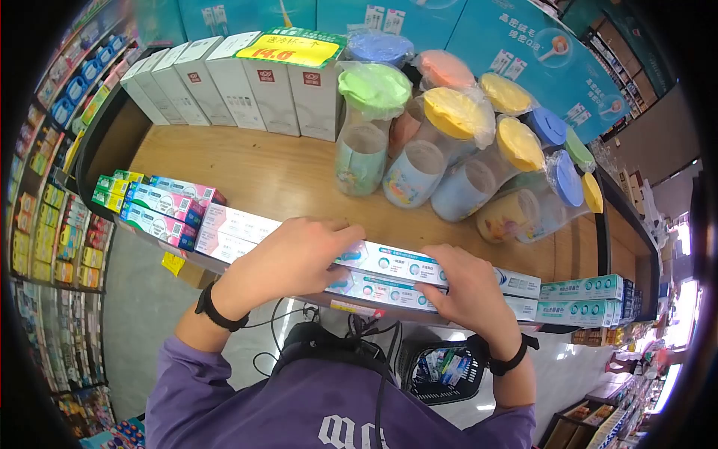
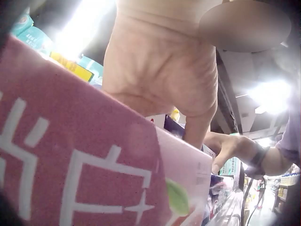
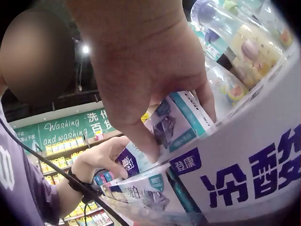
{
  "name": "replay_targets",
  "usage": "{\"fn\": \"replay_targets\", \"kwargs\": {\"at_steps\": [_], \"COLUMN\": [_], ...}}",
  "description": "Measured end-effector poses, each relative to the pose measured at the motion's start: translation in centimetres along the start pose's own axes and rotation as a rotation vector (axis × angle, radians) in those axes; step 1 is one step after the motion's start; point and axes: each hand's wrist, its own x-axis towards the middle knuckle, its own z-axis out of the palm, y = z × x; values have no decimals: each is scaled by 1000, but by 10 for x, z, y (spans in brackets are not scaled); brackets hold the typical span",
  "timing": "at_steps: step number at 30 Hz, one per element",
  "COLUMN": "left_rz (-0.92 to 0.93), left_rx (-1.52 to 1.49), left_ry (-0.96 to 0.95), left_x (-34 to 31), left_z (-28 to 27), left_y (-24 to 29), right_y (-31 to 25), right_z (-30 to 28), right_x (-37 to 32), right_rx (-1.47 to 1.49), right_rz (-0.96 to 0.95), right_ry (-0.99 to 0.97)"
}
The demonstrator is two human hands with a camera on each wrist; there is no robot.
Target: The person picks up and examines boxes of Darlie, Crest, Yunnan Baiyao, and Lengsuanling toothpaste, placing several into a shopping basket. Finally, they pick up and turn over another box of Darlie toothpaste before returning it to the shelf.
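Two long white-and-teal toothpaste boxes (image 1: 393, 260) lie stacked at the front edge of the wooden display shelf. My left hand (image 1: 288, 254) grips the upper box near its left end, thumb on the front side and fingers over the back. Toward the right end, my right hand (image 1: 471, 288) pinches the same box, its thumb (image 3: 143, 141) on the front face and a finger behind. In the right wrist view, a lower toothpaste box (image 3: 146, 190) sits directly under the held one. White-and-pink boxes (image 1: 232, 232) adjoin my left hand.
Pink-and-teal toothpaste boxes (image 1: 161, 213) are stacked at the left, teal ones (image 1: 580, 299) at the right. Lidded plastic jugs (image 1: 419, 168) in wrap and upright white cartons (image 1: 254, 90) stand behind. A black basket (image 1: 449, 370) holding packages sits below the shelf; cables (image 1: 277, 329) hang nearby.
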Motion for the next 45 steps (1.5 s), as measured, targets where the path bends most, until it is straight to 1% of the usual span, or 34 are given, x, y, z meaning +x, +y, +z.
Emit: {"fn": "replay_targets", "kwargs": {"at_steps": [5,11,14,17,18,20,22,24,27,28,31,32,35,36,37,39,40,41,43,44,45], "left_rz": [-7,-17,103,139,127,114,14,-61,-197,-234,-258,-225,-112,-68,-27,-47,-65,-112,-173,-161,-111], "left_rx": [13,4,18,35,12,-23,-48,-140,-299,-350,-365,-326,-224,-197,-180,-296,-363,-408,-444,-464,-474], "left_ry": [-13,-50,262,285,348,475,556,564,611,632,553,538,468,438,402,393,366,329,270,249,188], "left_x": [1,0,-17,-50,-65,-99,-130,-150,-170,-176,-185,-187,-194,-199,-203,-217,-224,-231,-229,-235,-234], "left_z": [-3,-9,-15,-25,-18,4,34,57,95,107,123,126,132,132,137,161,177,192,210,221,223], "left_y": [3,8,26,45,48,58,74,90,100,99,101,102,107,114,119,120,123,131,141,145,151], "right_y": [5,0,-6,-8,-3,18,37,50,56,60,69,68,91,99,104,126,135,123,75,60,47], "right_z": [3,-6,-22,-29,-25,-1,32,70,114,127,159,168,232,252,274,341,376,394,372,380,390], "right_x": [-1,-3,-13,-48,-66,-108,-153,-188,-223,-231,-264,-272,-337,-363,-397,-484,-531,-575,-611,-640,-667], "right_rx": [11,18,27,205,263,258,162,367,727,741,676,604,661,968,1156,1112,849,596,914,916,918], "right_rz": [-15,1,-86,5,5,20,136,282,549,542,594,600,721,855,1031,1124,1059,990,1450,1562,1661], "right_ry": [16,-26,139,347,451,723,936,1087,1051,1047,842,797,492,394,306,158,213,234,249,291,333]}}
